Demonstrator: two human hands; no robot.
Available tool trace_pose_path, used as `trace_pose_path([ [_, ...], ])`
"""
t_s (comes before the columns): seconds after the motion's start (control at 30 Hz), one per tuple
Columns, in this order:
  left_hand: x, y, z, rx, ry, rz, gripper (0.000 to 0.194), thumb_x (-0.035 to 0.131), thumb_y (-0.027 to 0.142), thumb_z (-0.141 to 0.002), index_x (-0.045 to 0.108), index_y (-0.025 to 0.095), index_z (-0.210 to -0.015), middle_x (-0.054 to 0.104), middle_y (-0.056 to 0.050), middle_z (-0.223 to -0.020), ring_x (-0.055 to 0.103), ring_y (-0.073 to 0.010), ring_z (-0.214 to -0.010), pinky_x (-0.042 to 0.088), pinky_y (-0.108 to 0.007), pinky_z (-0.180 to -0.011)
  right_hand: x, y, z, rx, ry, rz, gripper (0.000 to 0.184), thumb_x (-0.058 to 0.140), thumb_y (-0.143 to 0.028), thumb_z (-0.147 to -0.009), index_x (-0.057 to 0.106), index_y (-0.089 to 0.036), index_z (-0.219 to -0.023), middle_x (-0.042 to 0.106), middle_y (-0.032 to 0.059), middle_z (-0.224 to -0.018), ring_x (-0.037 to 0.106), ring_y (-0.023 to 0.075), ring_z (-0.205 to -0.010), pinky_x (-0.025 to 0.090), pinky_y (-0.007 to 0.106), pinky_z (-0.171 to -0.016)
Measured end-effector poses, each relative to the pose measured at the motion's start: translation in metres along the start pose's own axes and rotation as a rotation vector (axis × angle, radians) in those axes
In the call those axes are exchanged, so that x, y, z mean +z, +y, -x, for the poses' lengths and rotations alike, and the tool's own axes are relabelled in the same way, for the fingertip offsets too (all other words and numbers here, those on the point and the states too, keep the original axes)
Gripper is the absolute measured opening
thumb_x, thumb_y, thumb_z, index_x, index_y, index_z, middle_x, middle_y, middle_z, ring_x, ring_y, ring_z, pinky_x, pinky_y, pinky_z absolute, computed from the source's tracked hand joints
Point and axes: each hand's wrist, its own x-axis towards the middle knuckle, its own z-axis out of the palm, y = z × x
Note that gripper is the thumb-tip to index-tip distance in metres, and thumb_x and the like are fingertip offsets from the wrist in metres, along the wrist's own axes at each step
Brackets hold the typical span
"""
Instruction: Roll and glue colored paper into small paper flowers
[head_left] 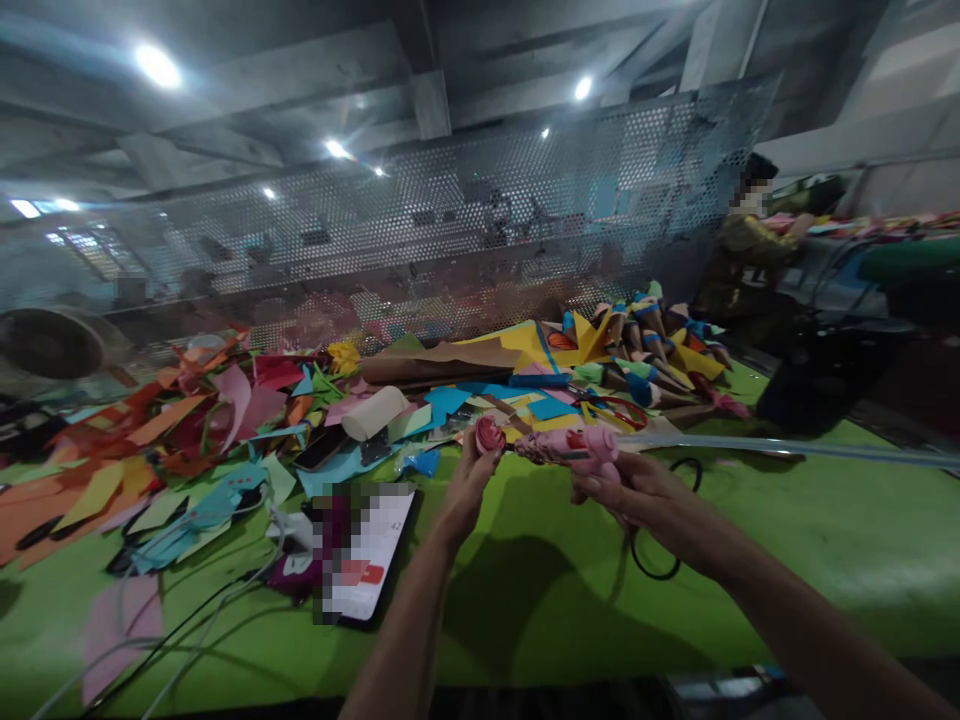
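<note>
Left hand [466, 485]: one, thumb and fingers closed on one pink rolled-paper rose [491, 434]. Right hand [637, 490]: one, wrapped round the handle of one pink glue gun [581, 450], nozzle at the rose; contact cannot be told. Glue stick [757, 447]: one, long, clear, running rightward from the gun.

Green tabletop [795, 560]: open surface between the forearms and right of the right hand; near edge below the forearms. Black cable [655, 576]: one loop, beneath the right hand.

Smartphone [386, 550]: one, lit, left of the left wrist. Cream cylinder [377, 412]: one, beyond the left hand, leftward. Paper scraps [176, 420]: uncountable, crowding the left side. Paper cones [645, 335]: many, overlapping, beyond the right hand.
</note>
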Motion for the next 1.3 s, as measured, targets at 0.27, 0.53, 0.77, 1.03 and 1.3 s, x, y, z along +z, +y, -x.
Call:
trace_pose_path([
  [0.27, -0.0004, -0.0042, -0.0008, -0.003, 0.042, -0.002, 0.071, 0.067, 0.045, -0.079, 0.044, 0.028, -0.144, 0.069, -0.007, -0.118, 0.057, -0.0302, -0.121, 0.050, -0.043, -0.099, 0.0007, -0.0058, -0.0004, -0.035, 0.038, 0.014, 0.054, 0.062, -0.070, -0.078, 0.071, -0.017, -0.083, 0.055, 0.0010, -0.068, 0.043, 0.0133, -0.058, 0.035, 0.025, -0.050],
  [0.53, -0.0017, -0.0055, -0.0005, 0.015, 0.041, -0.017, 0.071, 0.067, 0.047, -0.080, 0.046, 0.024, -0.143, 0.068, -0.009, -0.122, 0.057, -0.0322, -0.124, 0.051, -0.043, -0.097, 0.0001, -0.0010, -0.0009, -0.031, 0.051, 0.020, 0.054, 0.063, -0.070, -0.078, 0.070, -0.017, -0.081, 0.061, 0.0037, -0.073, 0.051, 0.0162, -0.063, 0.039, 0.026, -0.053],
  [0.77, -0.0019, -0.0095, -0.0012, 0.042, 0.051, -0.013, 0.070, 0.066, 0.048, -0.081, 0.046, 0.024, -0.143, 0.067, -0.010, -0.126, 0.058, -0.0312, -0.123, 0.052, -0.041, -0.095, 0.0009, -0.0044, 0.0029, -0.027, 0.024, 0.024, 0.053, 0.064, -0.069, -0.078, 0.072, -0.018, -0.084, 0.069, 0.0066, -0.083, 0.059, 0.0212, -0.074, 0.046, 0.029, -0.062],
  [1.03, -0.0005, -0.0078, -0.0007, -0.006, 0.038, -0.031, 0.073, 0.066, 0.050, -0.081, 0.042, 0.026, -0.145, 0.067, -0.009, -0.124, 0.051, -0.0326, -0.130, 0.046, -0.045, -0.104, 0.0001, -0.0015, 0.0006, -0.035, 0.023, 0.019, 0.049, 0.063, -0.066, -0.081, 0.068, -0.018, -0.083, 0.066, 0.0045, -0.080, 0.057, 0.0198, -0.073, 0.044, 0.028, -0.064],
  [1.3, -0.0008, -0.0064, -0.0005, 0.021, 0.044, -0.018, 0.069, 0.068, 0.049, -0.080, 0.046, 0.026, -0.142, 0.069, -0.009, -0.121, 0.055, -0.0336, -0.125, 0.049, -0.046, -0.099, 0.0026, -0.0036, 0.0011, -0.006, 0.029, 0.028, 0.050, 0.064, -0.067, -0.079, 0.068, -0.017, -0.082, 0.063, 0.0039, -0.077, 0.054, 0.0187, -0.070, 0.041, 0.028, -0.060],
])
